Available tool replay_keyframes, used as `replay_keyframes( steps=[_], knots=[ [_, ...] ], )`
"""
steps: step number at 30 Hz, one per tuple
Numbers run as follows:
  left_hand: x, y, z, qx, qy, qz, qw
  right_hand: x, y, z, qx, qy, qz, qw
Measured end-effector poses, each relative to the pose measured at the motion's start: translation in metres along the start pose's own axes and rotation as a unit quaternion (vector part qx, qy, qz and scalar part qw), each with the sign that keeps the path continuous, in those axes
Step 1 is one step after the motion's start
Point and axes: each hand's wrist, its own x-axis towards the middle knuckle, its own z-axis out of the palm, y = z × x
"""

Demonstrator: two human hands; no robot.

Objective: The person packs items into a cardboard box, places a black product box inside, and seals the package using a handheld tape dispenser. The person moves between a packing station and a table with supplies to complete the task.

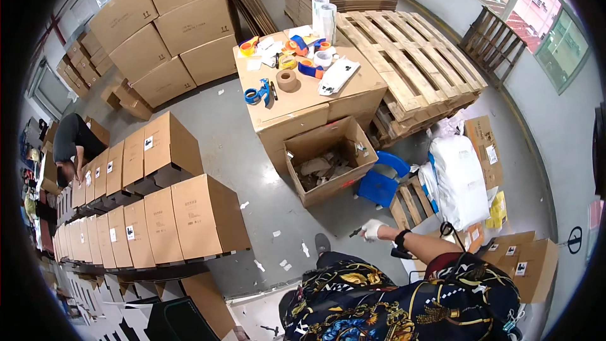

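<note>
My right hand, in a white glove, is shut around a slim black object, too small to tell whether it is a marker or a cutter. Before it stand a blue plastic chair and an open cardboard box with scraps inside. My left hand is out of view. Beyond the box, a cardboard-topped work surface bears a blue tape dispenser, a roll of brown tape, a black marker, and a stack of white printed sheets.
Rows of cardboard cartons run along the left, where a co-worker bends over them. Wooden pallets lie behind the work surface. At right are a large white sack and more cartons. Paper scraps litter the floor.
</note>
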Motion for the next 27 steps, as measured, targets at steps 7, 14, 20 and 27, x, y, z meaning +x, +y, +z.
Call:
replay_keyframes(
  steps=[7,14,20,27],
  knots=[
    [0.055,0.095,-0.038,-0.089,-0.02,-0.006,0.996,0.105,-0.131,-0.116,-0.005,0.075,-0.022,0.997],
    [0.156,0.247,-0.059,-0.123,-0.155,-0.131,0.971,0.149,-0.155,-0.095,0.002,0.068,0.008,0.998],
    [0.25,0.366,-0.102,-0.151,-0.181,-0.17,0.957,0.168,-0.192,-0.081,0.146,0.023,0.16,0.976],
    [0.242,0.613,-0.085,0.049,0.034,0.099,0.993,0.233,-0.266,-0.141,0.238,0.108,0.15,0.954]
  ],
)
